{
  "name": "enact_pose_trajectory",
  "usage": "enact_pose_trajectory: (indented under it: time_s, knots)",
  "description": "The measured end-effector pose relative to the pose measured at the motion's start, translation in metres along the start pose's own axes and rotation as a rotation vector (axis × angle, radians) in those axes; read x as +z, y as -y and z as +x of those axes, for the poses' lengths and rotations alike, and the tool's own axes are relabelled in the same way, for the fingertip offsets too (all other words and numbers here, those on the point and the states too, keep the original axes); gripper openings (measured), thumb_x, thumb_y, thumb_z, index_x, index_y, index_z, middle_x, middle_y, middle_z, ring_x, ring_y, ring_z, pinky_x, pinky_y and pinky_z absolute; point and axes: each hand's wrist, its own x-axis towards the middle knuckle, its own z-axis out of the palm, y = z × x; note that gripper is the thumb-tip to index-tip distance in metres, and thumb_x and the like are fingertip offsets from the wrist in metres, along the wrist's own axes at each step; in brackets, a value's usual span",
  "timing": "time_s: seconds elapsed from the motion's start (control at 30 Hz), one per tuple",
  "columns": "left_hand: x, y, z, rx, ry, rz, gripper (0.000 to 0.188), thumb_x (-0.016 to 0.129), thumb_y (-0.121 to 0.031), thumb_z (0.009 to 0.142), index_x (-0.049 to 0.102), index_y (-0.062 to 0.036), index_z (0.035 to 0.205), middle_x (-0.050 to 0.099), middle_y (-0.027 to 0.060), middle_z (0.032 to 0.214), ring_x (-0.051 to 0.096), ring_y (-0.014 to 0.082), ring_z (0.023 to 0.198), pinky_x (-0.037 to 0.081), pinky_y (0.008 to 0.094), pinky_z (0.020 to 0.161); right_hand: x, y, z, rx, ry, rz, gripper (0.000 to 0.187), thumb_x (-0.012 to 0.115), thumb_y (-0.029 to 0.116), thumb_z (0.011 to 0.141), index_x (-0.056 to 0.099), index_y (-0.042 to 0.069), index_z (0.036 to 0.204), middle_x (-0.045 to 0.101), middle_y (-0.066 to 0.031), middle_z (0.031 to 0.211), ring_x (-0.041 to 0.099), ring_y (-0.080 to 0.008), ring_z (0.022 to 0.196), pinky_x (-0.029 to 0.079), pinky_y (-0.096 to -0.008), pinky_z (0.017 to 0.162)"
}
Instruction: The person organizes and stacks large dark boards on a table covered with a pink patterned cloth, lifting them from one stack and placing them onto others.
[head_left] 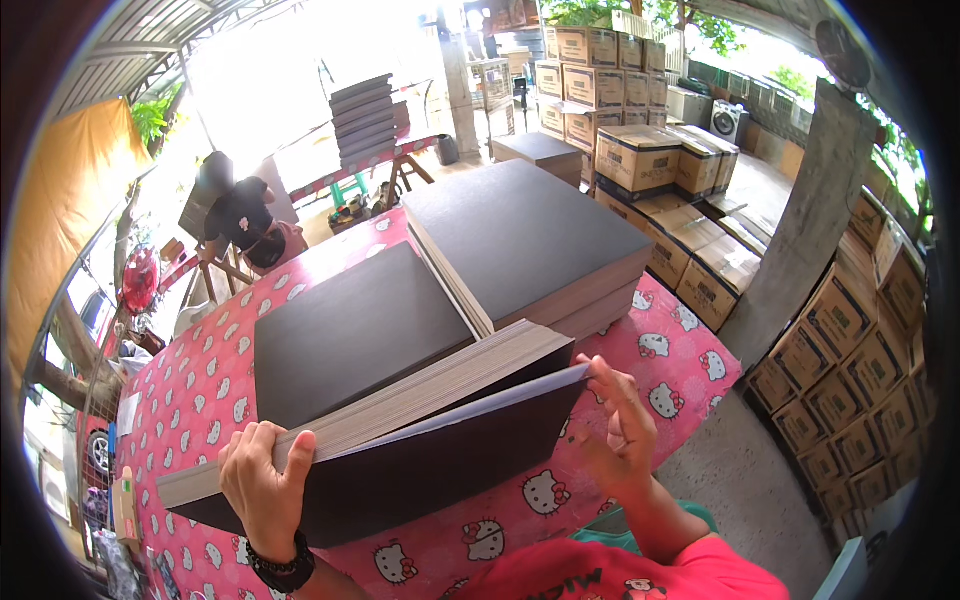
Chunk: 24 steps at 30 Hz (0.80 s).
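Clamping tilted sheet stack (420, 388) w/ L grip (265, 480), closed; touching blk cover (440, 465) corner w/ R grip (623, 430), half-spread, over pink counter (200, 410).

The person's left grip (264, 488) is raised above the desk's (215, 410) near left part, back of the hand in view, fingers bent over together and thumb upright along the inner side. The left wrist is below it, forearm rising from the lower edge. The right grip (628, 440), over the near right edge, is looser: fingers up and slightly curled, the blurred thumb apart from them, right forearm slanting up leftward to the wrist.
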Motion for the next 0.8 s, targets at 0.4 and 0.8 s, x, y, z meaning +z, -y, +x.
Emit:
enact_pose_trajectory:
  time_s: [0.4, 0.8]
  knots:
    - [-0.001, -0.003, -0.001, -0.014, 0.014, -0.020, 0.052, 0.053, -0.053, 0.081, 0.055, -0.0015, 0.074, 0.053, 0.0114, 0.070, 0.051, 0.0296, 0.075, 0.037, 0.0386, 0.073, -0.010, 0.003, 0.020, 0.157, 0.097, 0.198, 0.071, 0.064, 0.010, 0.077, 0.033, -0.004, 0.139, 0.040, -0.0046, 0.104, 0.040, -0.0133, 0.097, 0.033, -0.0266, 0.090]
    - [0.004, -0.002, 0.005, -0.019, 0.079, -0.051, 0.048, 0.055, -0.047, 0.082, 0.053, -0.0002, 0.073, 0.052, 0.0147, 0.071, 0.050, 0.0340, 0.074, 0.037, 0.0422, 0.070, -0.017, 0.009, 0.026, 0.221, 0.071, 0.151, 0.059, 0.066, 0.020, 0.078, 0.048, -0.002, 0.130, 0.047, -0.0083, 0.105, 0.044, -0.0179, 0.101, 0.036, -0.0301, 0.091]
